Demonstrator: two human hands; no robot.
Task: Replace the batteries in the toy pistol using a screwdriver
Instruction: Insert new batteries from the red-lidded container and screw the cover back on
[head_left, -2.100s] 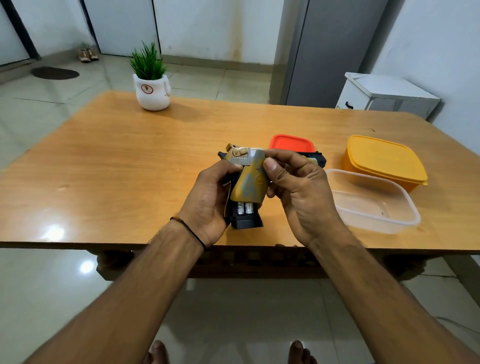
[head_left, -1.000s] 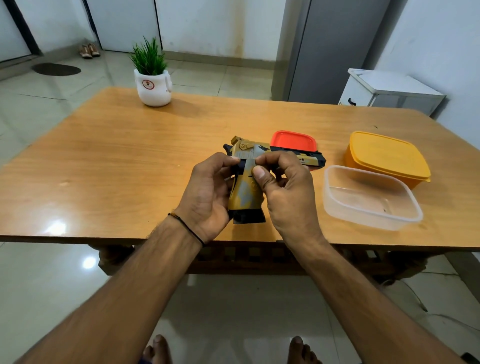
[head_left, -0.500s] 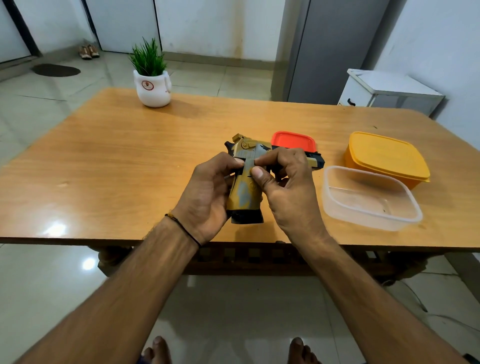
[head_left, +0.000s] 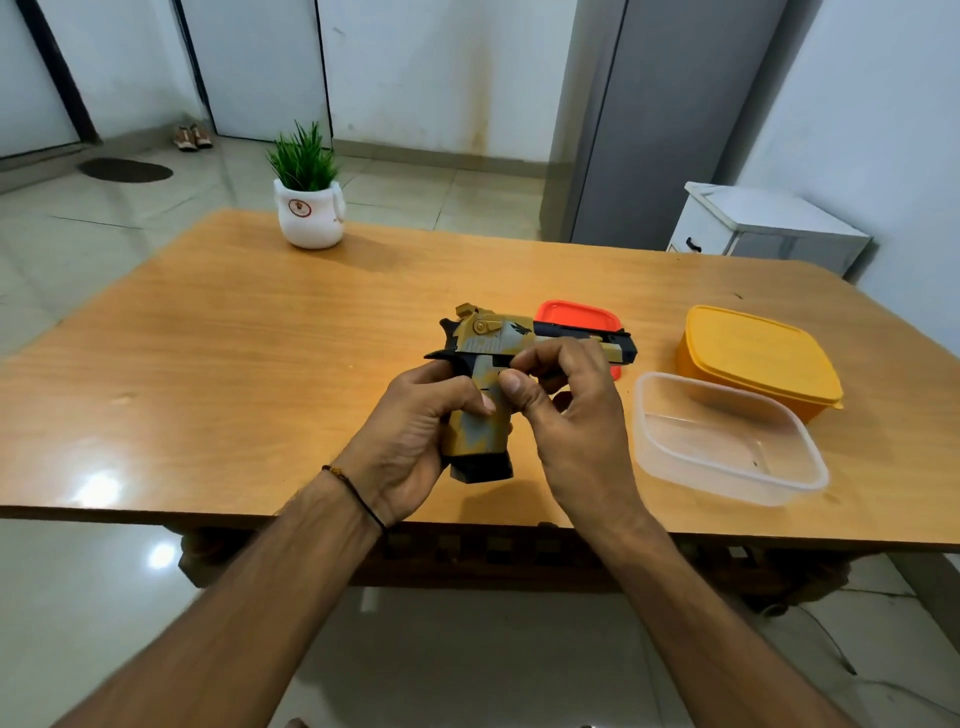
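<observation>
Toward the far left corner of the desk (head_left: 208, 364) stands a small green plant in a white pot (head_left: 310, 218), well apart from everything else. Near the middle of the front edge, the left hand (head_left: 410, 436), with a dark thread at its wrist, grips the toy pistol (head_left: 478, 434) from the left. Its fingers are wrapped round the yellow-and-grey handle and its thumb lies across the near face. The pistol is held over the desk with its black base lowest and its barrel pointing right. The right hand (head_left: 576, 431) closes on it from the right: the thumb presses the handle just beside the left thumb, and the fingers curl over the frame under the barrel. Behind the barrel a red lid (head_left: 576, 313) lies flat on the desk. Further right, an open clear plastic container (head_left: 727, 447) sits near the front edge. Just behind it is a yellow container (head_left: 753, 353) with its lid on.
</observation>
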